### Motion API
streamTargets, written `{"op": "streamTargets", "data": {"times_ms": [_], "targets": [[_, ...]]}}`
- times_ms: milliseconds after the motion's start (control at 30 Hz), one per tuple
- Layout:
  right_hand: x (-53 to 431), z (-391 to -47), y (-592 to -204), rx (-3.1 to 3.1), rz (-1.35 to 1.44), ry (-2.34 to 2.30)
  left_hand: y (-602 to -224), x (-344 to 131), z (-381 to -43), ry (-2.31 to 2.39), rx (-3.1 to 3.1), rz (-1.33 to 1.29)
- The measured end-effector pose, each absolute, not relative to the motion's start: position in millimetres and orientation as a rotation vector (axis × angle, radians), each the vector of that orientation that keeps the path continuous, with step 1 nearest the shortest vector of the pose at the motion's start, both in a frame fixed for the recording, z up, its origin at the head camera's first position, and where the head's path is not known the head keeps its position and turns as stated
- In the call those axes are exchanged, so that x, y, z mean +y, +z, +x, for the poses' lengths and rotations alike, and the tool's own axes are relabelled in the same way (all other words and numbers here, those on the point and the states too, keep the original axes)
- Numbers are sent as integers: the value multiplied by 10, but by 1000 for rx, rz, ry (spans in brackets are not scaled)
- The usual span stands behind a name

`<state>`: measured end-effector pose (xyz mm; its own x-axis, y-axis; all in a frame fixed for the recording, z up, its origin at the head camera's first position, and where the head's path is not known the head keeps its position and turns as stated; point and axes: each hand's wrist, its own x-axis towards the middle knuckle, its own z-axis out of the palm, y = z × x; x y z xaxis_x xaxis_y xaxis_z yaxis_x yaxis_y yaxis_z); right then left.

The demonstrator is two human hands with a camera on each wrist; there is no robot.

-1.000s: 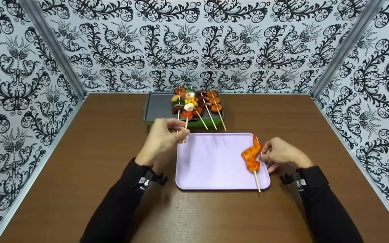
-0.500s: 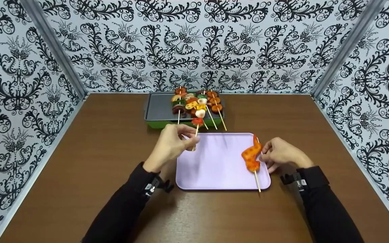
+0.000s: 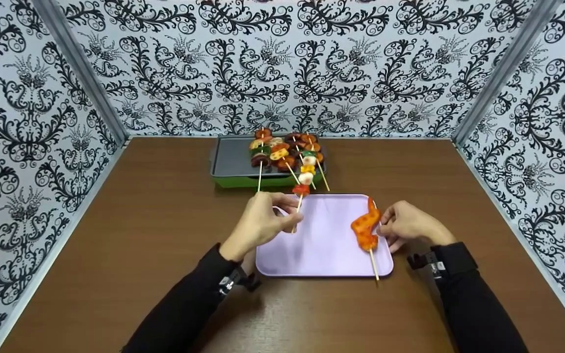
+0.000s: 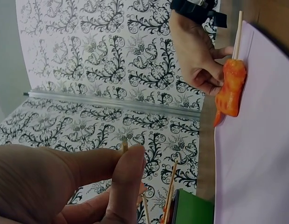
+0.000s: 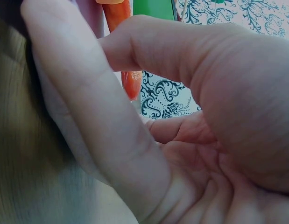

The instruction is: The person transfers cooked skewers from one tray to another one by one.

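My left hand [image 3: 261,221] pinches the bare stick of a skewer [image 3: 306,178] between thumb and fingers, over the left part of a lilac tray [image 3: 321,245]. Red, white, yellow and green pieces are threaded on that skewer, and its far end overlaps the grill. In the left wrist view the stick's end [image 4: 124,146] pokes out between thumb and forefinger. My right hand [image 3: 410,223] grips the tray's right rim, its lower fingers partly hidden. Close beside it, an orange chicken wing skewer [image 3: 365,229] lies along the tray's right side, stick past the front edge.
Behind the tray stands a green grill [image 3: 233,182] with a grey top, several skewers lying on its right half. Their sticks, such as the left one [image 3: 260,177], jut over its front edge. Patterned walls [image 3: 282,63] enclose the brown table [image 3: 165,196] at the back and sides.
My left hand has carried the vegetable skewer rightward and toward me, from the grill's front to over the tray. The right hand, tray and chicken wing skewer have stayed put.
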<state>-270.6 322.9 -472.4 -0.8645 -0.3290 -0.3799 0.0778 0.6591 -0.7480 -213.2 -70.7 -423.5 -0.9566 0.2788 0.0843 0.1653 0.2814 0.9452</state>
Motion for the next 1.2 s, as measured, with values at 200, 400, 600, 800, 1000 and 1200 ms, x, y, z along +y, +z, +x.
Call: {"op": "streamTargets", "data": {"times_ms": [200, 400, 600, 800, 1000, 1200], "targets": [[3226, -2706, -4719, 2388, -193, -1108, -4305, -622, -2095, 1754, 2429, 512], [3232, -2700, -4712, 2388, -201, -1101, -4379, -531, -2046, 1750, 2376, 546], [3228, -2699, -4703, 2386, -194, -1112, -4442, -447, -1997, 1693, 2384, 514], [3216, -2691, -4691, 2355, -186, -1164, -4494, -378, -1969, 1594, 2480, 510], [3208, -2696, -4700, 2365, -184, -1144, -4537, -333, -1941, 1559, 2519, 529], [3217, -2692, -4700, 2361, -181, -1148, -4563, -276, -1902, 1544, 2515, 567]]}}
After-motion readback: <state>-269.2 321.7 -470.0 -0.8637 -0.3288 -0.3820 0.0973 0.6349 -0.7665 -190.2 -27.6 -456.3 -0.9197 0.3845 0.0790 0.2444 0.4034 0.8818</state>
